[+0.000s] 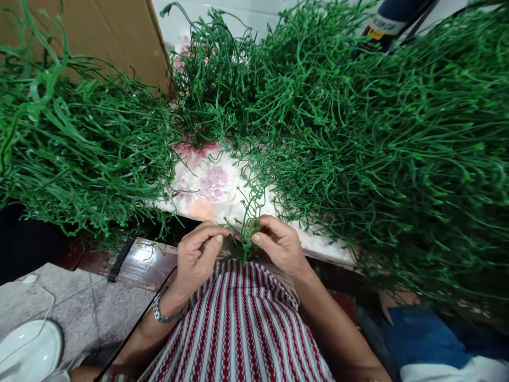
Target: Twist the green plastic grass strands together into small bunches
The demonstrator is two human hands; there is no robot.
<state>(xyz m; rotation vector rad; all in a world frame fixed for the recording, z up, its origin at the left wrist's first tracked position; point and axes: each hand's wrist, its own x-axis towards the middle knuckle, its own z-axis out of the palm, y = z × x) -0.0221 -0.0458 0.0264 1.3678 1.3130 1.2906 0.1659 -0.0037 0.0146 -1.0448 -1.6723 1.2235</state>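
Observation:
A small sprig of thin green stems with budded tips (251, 207), which looks like artificial greenery, is held upright just above my lap. My right hand (280, 245) pinches it between thumb and forefinger from the right. My left hand (201, 252), wearing a metal bracelet, is close on the sprig's left, thumb and forefinger pressed together. Something thin and dark sticks out from that pinch toward the stems; it is too small to name. Beyond my hands, a large heap of similar green stems (358, 138) covers the back and right of the table.
A second green pile (91, 143) lies at the left, before a cardboard box (115, 37). The table has a flower-patterned cover (210, 183). A dark bottle-like object (389, 26) leans at the back right. A round white object (29, 347) is on the floor, lower left.

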